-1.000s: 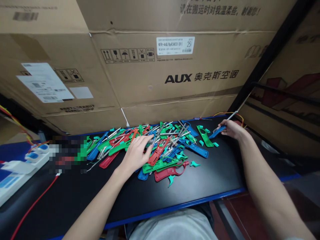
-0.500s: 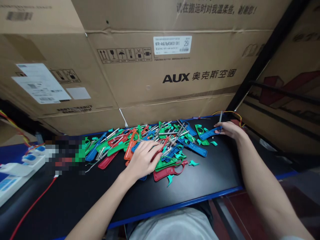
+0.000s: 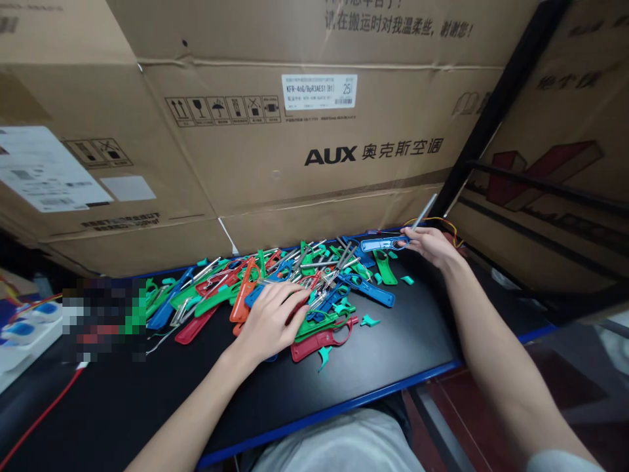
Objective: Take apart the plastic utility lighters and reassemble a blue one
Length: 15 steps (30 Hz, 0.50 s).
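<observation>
My right hand [image 3: 428,244] is closed on a blue plastic handle shell [image 3: 381,244] with a finger ring, lifted above the table. A grey metal tube [image 3: 425,211] sticks up from the same hand, tilted to the right. Over the front of the pile, my left hand [image 3: 275,313] is curled with a dark red plastic piece [image 3: 297,305] between thumb and fingers; most of it is hidden. Beside it lie a red handle shell [image 3: 314,345] with a ring and a small teal trigger piece [image 3: 324,358]. Another blue shell [image 3: 373,292] lies right of the left hand.
Green, orange, red and blue shells, metal tubes and thin wires are heaped on the black table [image 3: 393,341]. A large cardboard box [image 3: 246,164] stands behind. At left are a white power strip [image 3: 29,347] and a red cable [image 3: 46,410]; a black rack post [image 3: 491,111] stands right.
My right hand has raised the blue shell and tube off the table, and the tube now leans right. My left hand stays over the pile. The view has shifted slightly right.
</observation>
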### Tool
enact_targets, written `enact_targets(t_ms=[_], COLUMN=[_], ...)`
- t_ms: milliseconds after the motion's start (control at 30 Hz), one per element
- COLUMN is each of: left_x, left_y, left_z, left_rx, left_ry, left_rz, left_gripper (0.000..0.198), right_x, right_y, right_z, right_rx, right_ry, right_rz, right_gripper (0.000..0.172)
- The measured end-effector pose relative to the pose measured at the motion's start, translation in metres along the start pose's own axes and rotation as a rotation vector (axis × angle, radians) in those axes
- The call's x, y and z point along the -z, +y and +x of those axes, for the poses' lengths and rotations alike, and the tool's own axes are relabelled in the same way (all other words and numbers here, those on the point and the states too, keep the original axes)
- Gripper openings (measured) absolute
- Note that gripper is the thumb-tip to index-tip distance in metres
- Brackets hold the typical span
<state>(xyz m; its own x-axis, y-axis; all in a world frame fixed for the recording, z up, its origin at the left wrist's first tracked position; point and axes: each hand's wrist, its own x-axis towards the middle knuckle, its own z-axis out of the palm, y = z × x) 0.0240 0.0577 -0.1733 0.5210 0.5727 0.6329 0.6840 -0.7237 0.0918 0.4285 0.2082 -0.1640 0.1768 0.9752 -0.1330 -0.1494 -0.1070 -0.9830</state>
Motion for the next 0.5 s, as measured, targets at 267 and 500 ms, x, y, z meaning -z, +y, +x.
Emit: enact_targets(t_ms=[267,500], left_x=[-0.001,-0.001], left_y=[0.010,0.011], left_z=[0.003,-0.001], left_rx=[0.064,-0.001], left_ry=[0.100,0.230], left_rz=[0.064,0.111], left_gripper=[0.042,0.039], right_x=[-0.088,-0.130], right_y=[0.016,0.027], right_z=[-0.053,-0.106], right_rx=[0.080,0.000], right_ry=[-0.288,-0.480], right_rz=[0.117,0.181], right_gripper=[0.039,0.046])
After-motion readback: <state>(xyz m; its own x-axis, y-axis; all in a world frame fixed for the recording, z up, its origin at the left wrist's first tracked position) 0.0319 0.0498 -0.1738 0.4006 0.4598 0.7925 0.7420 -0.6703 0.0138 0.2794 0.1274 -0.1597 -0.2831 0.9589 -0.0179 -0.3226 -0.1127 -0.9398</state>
